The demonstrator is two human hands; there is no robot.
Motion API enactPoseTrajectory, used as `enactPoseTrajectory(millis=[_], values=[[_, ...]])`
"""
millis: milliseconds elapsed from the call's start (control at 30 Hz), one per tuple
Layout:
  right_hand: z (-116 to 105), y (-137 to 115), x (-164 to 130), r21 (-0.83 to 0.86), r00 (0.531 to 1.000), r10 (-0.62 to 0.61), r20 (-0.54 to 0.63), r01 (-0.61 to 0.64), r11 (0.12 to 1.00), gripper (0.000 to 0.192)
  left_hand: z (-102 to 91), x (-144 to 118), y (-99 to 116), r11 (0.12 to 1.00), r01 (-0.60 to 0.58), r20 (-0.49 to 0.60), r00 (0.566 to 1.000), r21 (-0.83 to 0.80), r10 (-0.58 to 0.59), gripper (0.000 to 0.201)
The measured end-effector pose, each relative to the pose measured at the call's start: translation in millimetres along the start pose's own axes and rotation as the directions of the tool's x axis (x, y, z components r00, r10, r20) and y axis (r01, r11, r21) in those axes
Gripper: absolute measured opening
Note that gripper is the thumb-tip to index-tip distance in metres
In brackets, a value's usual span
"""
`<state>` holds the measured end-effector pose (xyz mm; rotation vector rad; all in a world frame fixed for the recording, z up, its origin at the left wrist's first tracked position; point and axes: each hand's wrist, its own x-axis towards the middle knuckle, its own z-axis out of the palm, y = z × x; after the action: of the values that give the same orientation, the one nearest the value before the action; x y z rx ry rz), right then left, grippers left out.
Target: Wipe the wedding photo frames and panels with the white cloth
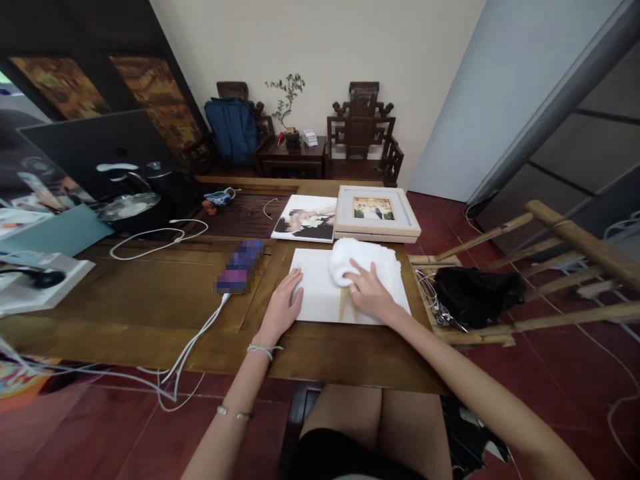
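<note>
Right hand [367,292] flat on top of a white cloth [353,261], fingers spread a little and pressing down, not closed around it. White cloth bunched up on a white board [320,293], near the front edge of the desk [150,293], toward its right end. Something thin and tan poking out from under the right hand; hard to tell what.

Left hand [283,307] open and flat, palm down, fingertips on the left edge of the white board, holding nothing. A thin band on the left wrist.

Behind the board, a white picture frame [377,213] lying flat near the right edge of the desk, on top of another flat white thing. Just left of it, a photo print [306,219], lying flat, touching or almost touching the frame. Left of the board, a blurred purple thing [240,265] with a white cable [195,340] running off the front edge of the desk. Another white cable looped farther back on the left. Pots and a dark screen at the far left corner.

A black bag [475,293] on a wooden rack just past the right edge of the desk.
</note>
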<state>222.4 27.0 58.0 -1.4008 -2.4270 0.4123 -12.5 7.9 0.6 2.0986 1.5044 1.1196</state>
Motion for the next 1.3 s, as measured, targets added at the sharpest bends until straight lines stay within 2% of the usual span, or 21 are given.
enactPoseTrajectory(millis=[100,200,267,333,433,667,733,800,900,1033,1133,1233,1300], values=[[8.8,-24.6,-44.1,0.008,0.992,-0.116,0.048,0.116,0.993,0.039,0.5,-0.1,0.8,1.0,-0.005,0.001,1.0,0.002,0.005,0.039],[4.6,-46.5,-83.4,0.053,0.973,-0.194,0.124,0.188,0.981,0.038,0.4,-0.2,2.3,1.0,0.002,-0.003,1.0,-0.012,-0.002,0.039],[-0.7,-55.8,-97.8,0.077,0.963,-0.214,0.166,0.204,0.976,0.036,0.2,-0.2,2.8,1.0,0.007,-0.006,1.0,-0.02,-0.007,0.039],[-4.9,-57.9,-99.2,0.099,0.959,-0.211,0.188,0.195,0.976,0.034,0.2,-0.2,2.7,1.0,0.003,-0.006,1.0,-0.018,-0.003,0.039],[-8.2,-45.9,-75.9,0.107,0.966,-0.182,0.183,0.164,0.981,0.034,0.3,0.0,1.6,1.0,-0.006,-0.003,1.0,-0.002,0.006,0.039],[-9.3,2.1,31.0,0.041,0.992,-0.11,0.055,0.108,0.993,0.035,-1.3,0.5,2.0,1.0,-0.002,0.005,1.0,0.006,0.002,0.039],[-6.5,5.7,47.8,0.013,0.997,-0.079,0.02,0.079,0.997,0.036,-1.7,0.5,2.1,1.0,0.003,0.006,1.0,0.007,-0.003,0.039],[-1.1,3.6,49.9,-0.031,0.998,-0.067,0.012,0.067,0.997,0.037,-1.7,0.4,1.7,1.0,0.003,0.009,1.0,0.004,-0.003,0.039],[10.0,-8.1,26.5,-0.087,0.992,-0.122,0.038,0.125,0.988,0.035,-0.8,0.2,0.9,1.0,-0.003,0.011,1.0,0.005,0.003,0.039],[20.6,-35.1,-33.4,-0.064,0.975,-0.212,0.07,0.217,0.974,0.031,0.1,-0.1,1.2,1.0,-0.005,0.011,1.0,0.013,0.005,0.04],[20.7,-56.6,-73.7,-0.008,0.963,-0.243,0.113,0.246,0.969,0.028,-0.1,0.1,2.1,1.0,-0.005,0.009,1.0,0.014,0.005,0.039],[16.3,-69.5,-91.3,0.048,0.951,-0.268,0.157,0.263,0.964,0.026,-0.7,0.5,3.0,1.0,-0.007,0.012,1.0,0.012,0.006,0.039],[13.3,-70.6,-87.2,0.078,0.946,-0.275,0.17,0.266,0.961,0.027,-1.0,0.9,3.4,1.0,-0.007,0.014,1.0,0.014,0.007,0.039]])
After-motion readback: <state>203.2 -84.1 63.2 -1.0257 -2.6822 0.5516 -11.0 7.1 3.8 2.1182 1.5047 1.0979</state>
